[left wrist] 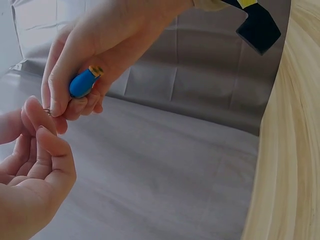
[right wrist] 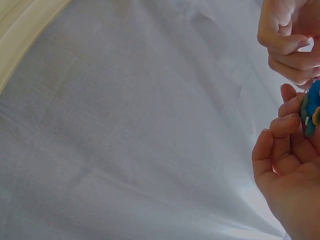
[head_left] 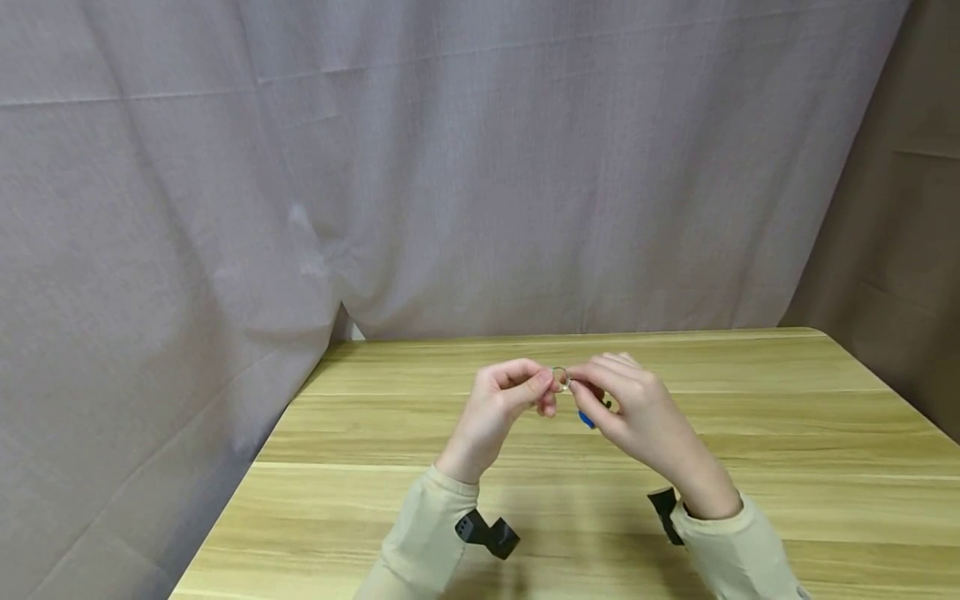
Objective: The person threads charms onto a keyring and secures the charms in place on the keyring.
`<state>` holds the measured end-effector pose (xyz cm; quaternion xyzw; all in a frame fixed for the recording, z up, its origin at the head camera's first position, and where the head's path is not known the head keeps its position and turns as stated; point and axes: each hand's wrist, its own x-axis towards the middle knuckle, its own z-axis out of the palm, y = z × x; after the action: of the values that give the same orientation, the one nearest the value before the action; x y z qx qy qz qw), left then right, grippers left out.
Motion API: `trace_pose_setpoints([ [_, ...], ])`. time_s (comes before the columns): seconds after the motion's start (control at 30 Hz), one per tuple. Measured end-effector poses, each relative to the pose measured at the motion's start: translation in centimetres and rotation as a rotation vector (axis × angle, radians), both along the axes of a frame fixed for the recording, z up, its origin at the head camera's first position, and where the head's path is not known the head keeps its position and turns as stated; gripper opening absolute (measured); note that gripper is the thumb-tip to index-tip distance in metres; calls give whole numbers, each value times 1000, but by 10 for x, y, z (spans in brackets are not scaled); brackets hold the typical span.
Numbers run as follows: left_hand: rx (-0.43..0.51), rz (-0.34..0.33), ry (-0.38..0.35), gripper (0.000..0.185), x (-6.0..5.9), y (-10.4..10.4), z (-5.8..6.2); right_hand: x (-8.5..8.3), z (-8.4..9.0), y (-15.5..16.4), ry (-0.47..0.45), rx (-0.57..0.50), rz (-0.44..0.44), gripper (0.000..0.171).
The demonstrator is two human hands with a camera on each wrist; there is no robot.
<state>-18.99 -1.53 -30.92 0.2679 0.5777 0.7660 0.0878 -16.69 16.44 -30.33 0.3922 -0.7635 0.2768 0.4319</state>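
Observation:
Above the table, both hands meet at a thin metal ring (head_left: 561, 379). My left hand (head_left: 495, 408) pinches its left side between thumb and forefinger. On the other side, the thumb and fingertips of my right hand (head_left: 633, 408) grip the ring. A small blue charm (head_left: 586, 419) sits under the right hand, mostly covered by it in the head view. The left wrist view shows the charm's rounded blue body (left wrist: 82, 84) with an orange end against the right fingers. In the right wrist view, the charm (right wrist: 314, 102) is cut off by the frame edge.
A wooden table (head_left: 360, 517) with light grain lies below the hands. Grey curtains (head_left: 525, 167) hang behind it and along the left; a darker cloth (head_left: 900, 250) hangs at the right. Black wrist mounts (head_left: 487, 533) project from the sleeves.

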Motion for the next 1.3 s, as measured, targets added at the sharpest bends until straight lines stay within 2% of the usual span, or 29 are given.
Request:
trace_pose_setpoints([
  [0.13,20,-23,-25,16,-1,1,-1,0,1,1,0,14,-15,24],
  [0.23,5,-12,-20,14,-1,1,-2,0,1,3,6,24,-21,23],
  [0.33,-32,10,13,13,-1,2,-3,0,0,4,18,42,-30,22],
  [0.47,-95,25,77,23,-1,4,-3,-2,0,7,40,83,-35,18],
  [0.6,-152,36,119,24,-1,5,-4,-3,1,9,62,120,-24,15],
  [0.7,-189,36,142,23,-2,4,-4,-3,1,11,43,142,-12,10],
  [0.83,-270,0,201,24,-2,-1,-1,-2,1,13,-2,184,24,22],
  [0.97,-367,-57,241,25,-2,-7,2,-3,1,14,3,229,98,34],
  [1.07,-416,-81,258,24,-3,-10,2,-3,1,15,5,253,162,35],
  [1.3,-507,-32,355,22,-4,-11,1,-3,3,17,-17,271,264,27],
])
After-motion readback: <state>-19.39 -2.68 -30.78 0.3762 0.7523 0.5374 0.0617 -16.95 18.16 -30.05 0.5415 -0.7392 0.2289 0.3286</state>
